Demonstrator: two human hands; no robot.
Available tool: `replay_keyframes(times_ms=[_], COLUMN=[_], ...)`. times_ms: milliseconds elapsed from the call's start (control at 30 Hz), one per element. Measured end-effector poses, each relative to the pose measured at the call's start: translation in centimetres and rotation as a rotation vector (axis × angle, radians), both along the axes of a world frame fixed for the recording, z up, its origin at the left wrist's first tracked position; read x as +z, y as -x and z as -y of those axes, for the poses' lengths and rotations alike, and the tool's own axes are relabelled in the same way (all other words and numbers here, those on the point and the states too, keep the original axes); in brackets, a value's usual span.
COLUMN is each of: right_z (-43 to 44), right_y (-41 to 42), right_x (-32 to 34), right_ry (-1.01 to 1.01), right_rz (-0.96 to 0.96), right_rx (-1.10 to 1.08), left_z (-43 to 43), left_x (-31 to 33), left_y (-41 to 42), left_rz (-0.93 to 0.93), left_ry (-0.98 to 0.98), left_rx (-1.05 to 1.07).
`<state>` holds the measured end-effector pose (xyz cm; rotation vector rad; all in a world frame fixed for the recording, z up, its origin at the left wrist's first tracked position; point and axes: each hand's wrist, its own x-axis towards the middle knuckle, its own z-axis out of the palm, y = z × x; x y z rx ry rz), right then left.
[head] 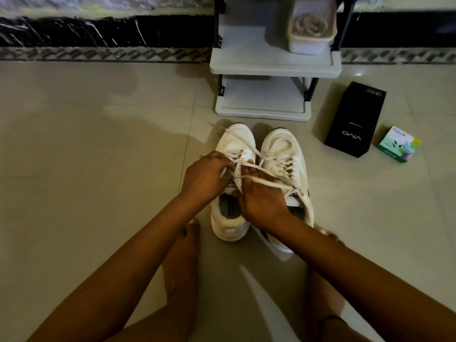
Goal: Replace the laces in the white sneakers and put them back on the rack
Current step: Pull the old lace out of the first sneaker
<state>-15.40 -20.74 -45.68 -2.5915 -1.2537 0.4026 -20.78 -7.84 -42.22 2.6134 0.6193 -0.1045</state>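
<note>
I'm pinching the lace (246, 166) with my left hand (204, 178); slack crossing my right hand (261, 201), grip unclear, is risking snagging

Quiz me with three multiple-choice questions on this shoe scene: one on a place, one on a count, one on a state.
1. Where is the black box? A on the floor right of the rack; B on the rack's top shelf; C inside a sneaker.
2. How many white sneakers stand on the floor? A one; B three; C two.
3. The lace at the left hand is: A tied in a bow; B loose; C missing.
Key: A, it lies on tiles beside the rack; C, a pair stands together; B, strands trail slack.
</note>
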Motion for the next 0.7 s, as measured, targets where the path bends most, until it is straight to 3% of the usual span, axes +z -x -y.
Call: replay_keyframes(times_ms=[133, 267, 333, 400, 500, 700], right_z=[0.0, 0.2, 0.1, 0.0, -0.1, -0.1], right_y=[0.1, 0.3, 0.3, 0.3, 0.3, 0.2], right_x=[-1.0, -1.1, -1.2, -1.3, -1.3, -0.9], right_ry=[0.023, -0.013, -0.020, -0.013, 0.002, -0.006], right_rz=[-0.057, -0.003, -0.019, -0.021, -0.029, -0.020], right_rx=[-0.021, -0.022, -0.028, -0.029, -0.026, -0.043], left_z=[0.3, -0.1, 0.0, 0.0, 0.0, 0.4], left_x=[-1.0, 0.0, 0.7, 0.6, -0.5, -1.3], left_y=[0.1, -0.2, -0.1, 0.0, 0.3, 0.1], left_rz=[0.090, 0.319, 0.355, 0.286, 0.029, 0.140], left_ry=[0.003, 0.337, 0.387, 0.291, 0.027, -0.013], left_rx=[0.072, 0.119, 0.128, 0.091, 0.041, 0.083])
